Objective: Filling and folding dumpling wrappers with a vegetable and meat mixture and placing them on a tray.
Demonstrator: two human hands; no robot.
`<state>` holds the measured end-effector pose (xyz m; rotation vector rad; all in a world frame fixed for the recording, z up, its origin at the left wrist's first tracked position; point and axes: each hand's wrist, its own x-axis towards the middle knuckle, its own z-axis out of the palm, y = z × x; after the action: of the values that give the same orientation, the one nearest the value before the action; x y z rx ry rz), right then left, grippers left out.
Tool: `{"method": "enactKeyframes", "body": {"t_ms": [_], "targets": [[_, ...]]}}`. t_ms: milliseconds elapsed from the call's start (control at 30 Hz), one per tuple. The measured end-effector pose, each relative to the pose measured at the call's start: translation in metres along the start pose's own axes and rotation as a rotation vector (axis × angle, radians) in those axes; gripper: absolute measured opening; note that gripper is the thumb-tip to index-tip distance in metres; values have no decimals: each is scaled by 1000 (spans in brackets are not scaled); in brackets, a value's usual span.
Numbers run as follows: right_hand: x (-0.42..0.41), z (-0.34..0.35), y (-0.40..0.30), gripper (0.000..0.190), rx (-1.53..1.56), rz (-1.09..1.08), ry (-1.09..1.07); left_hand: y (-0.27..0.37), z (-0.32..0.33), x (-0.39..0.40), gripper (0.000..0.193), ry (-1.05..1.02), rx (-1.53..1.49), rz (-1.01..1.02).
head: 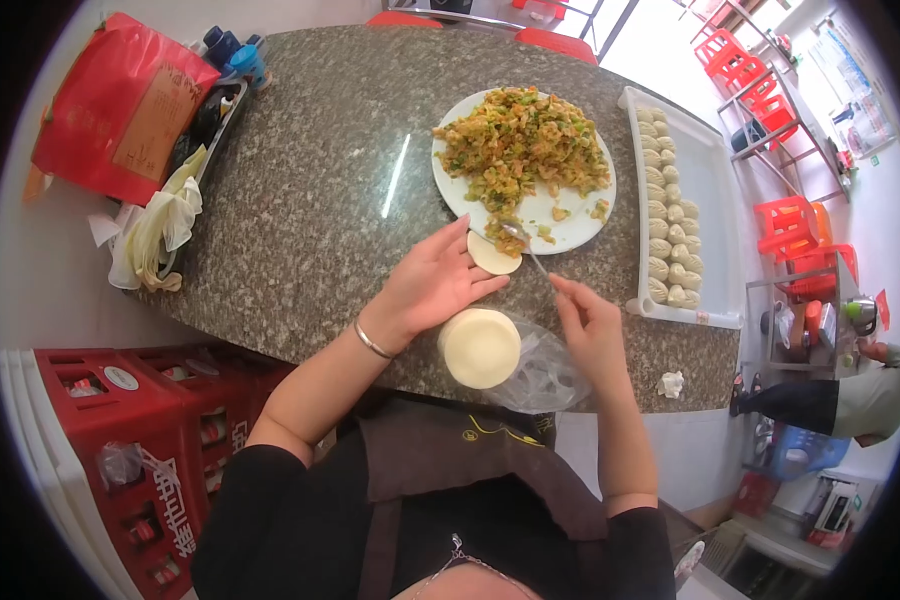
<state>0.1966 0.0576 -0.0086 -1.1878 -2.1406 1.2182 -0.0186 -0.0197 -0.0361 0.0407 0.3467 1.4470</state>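
Observation:
My left hand (439,277) lies palm up, with a round dough wrapper (493,255) resting across its fingers at the near rim of a white plate (577,236). My right hand (589,319) grips the handle of a metal spoon (538,260). The spoon's bowl is at the near edge of a chopped vegetable filling (529,142) heaped on the plate, with some filling on it just above the wrapper. Below my hands stands a stack of round dough wrappers (482,349), beside a clear plastic bag (544,375).
On the right, a white plastic tray (709,172) holds rows of pleated dumplings (675,240). A crumpled tissue (670,385) lies near the speckled stone tabletop's (307,187) front edge. A red bag (124,109) stands at left; red bottle crates (127,450) sit below. Another person (847,397) stands far right.

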Motion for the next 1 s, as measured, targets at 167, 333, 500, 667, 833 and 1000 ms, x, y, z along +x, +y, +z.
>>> {"method": "enactKeyframes", "body": {"t_ms": [167,333,500,667,833,1000], "targets": [[-14,4,-4,23,-47,-135,-51,-5,3,0,46,56,6,64],[-14,1,3,24,178,117,14,-6,3,-4,44,87,59,100],[-15,12,6,25,107,-64,-40,-7,6,-8,44,162,54,111],[-10,0,4,27,455,127,-128,5,-2,-21,43,204,146,114],[4,1,-3,27,405,55,-252,16,16,-13,41,137,287,135],[-4,-7,-4,27,195,-93,-156,14,8,-2,41,75,191,91]]}}
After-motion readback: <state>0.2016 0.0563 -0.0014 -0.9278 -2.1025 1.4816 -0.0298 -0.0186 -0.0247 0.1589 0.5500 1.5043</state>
